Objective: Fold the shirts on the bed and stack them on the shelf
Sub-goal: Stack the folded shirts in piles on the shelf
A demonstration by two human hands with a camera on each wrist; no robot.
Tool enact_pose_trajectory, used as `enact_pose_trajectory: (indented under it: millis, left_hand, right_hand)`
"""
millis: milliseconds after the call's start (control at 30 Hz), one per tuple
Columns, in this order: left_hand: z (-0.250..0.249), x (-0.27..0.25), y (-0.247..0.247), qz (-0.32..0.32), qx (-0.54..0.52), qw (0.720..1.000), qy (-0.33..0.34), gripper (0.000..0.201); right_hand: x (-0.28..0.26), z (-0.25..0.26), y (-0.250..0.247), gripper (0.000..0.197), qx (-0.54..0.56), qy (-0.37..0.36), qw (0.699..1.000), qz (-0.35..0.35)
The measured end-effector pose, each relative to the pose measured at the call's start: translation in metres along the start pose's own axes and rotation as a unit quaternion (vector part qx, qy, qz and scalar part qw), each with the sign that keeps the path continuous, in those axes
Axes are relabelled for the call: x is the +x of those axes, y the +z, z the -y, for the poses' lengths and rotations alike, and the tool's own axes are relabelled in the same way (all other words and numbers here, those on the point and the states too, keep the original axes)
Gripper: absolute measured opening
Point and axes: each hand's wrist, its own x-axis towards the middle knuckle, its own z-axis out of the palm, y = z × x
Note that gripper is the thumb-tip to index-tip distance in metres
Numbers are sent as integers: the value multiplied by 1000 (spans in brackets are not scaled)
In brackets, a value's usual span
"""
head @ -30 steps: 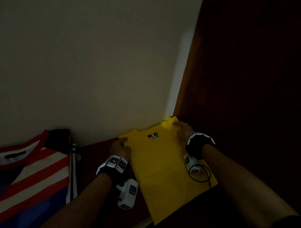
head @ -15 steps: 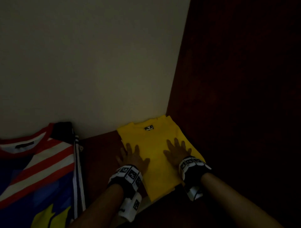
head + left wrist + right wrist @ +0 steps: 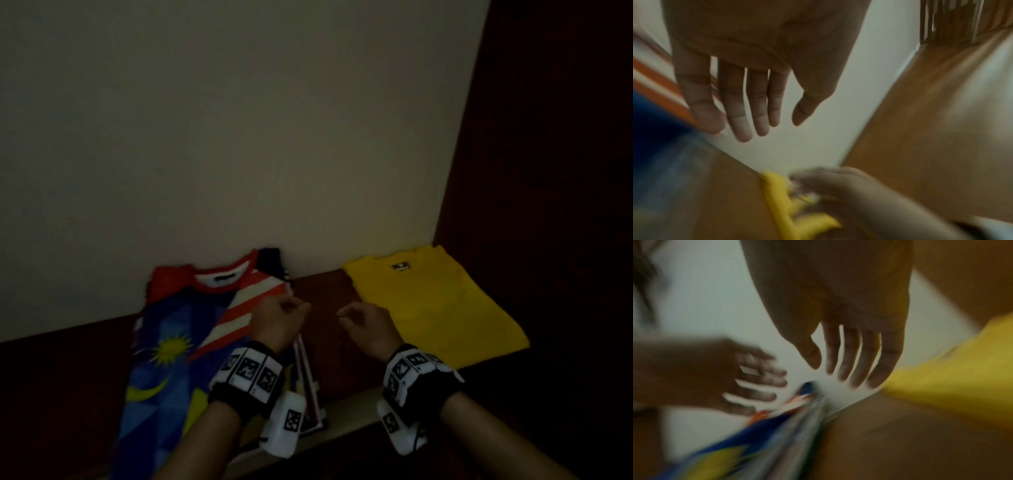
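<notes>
1. My left hand [image 3: 279, 320] hovers over the right edge of the folded flag-patterned shirt of blue, red and white stripes and yellow [image 3: 191, 346]. The fingers [image 3: 740, 104] hang loose and hold nothing.
2. My right hand [image 3: 371, 329] hangs above the bare strip of dark brown wooden shelf [image 3: 325, 329] between the two shirts. Its fingers [image 3: 855, 356] are relaxed too, gripping nothing.
3. The folded plain yellow cotton shirt [image 3: 435, 305] lies flat on the shelf in the right corner, collar against the pale wall [image 3: 239, 137], beside the dark wooden side panel [image 3: 548, 171].
4. The two shirts lie side by side, apart, not stacked.
5. I judge the yellow shirt placed, and this step closing.
6. The next move probably calls for going to the bed for another shirt, or lifting one folded shirt onto the other with both hands under it so the folds keep.
</notes>
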Motion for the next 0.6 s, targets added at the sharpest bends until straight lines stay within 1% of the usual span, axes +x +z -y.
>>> enact_pose_trajectory:
  millis: [33,67,100,167,200,267,300,333,400,467,600]
  left_hand:
    - [16,-6,-23,-25,12,999,-18,13]
    - [32,-13,-46,-48,33,998,-33,11]
    - [50,-21,-67,-67,59,995,-44,10]
    - [82,-40,-104,-85,120,987,-69,14]
    - [97,-50,-119,-91,149,981,-87,16]
    - [125,-68,-142,-92,182,970,-133,23]
    - [137,-77,-151,-85,187,967,-152,30]
    - [149,-84,-157,-73,192,964,-167,35]
    - [165,-97,-163,-54,202,960,-185,38]
    - [174,-105,-164,-56,204,957,-196,33]
    - [178,-111,-163,-75,196,955,-208,22]
  right_hand:
    - [-10,15,15,9,9,-8,1000,24]
    - [-19,28,28,10,6,-11,999,48]
    - [-29,39,40,15,0,-6,997,71]
    - [-45,53,61,24,-10,12,994,104]
    - [-52,57,68,24,-20,15,994,104]
    - [-63,60,77,16,-38,25,996,82]
    - [-67,60,80,16,-43,34,996,74]
    - [-71,58,81,20,-48,45,995,73]
    - [-78,56,82,31,-69,69,992,78]
    - [-84,54,82,36,-92,92,988,84]
    - [-88,54,83,41,-132,121,980,91]
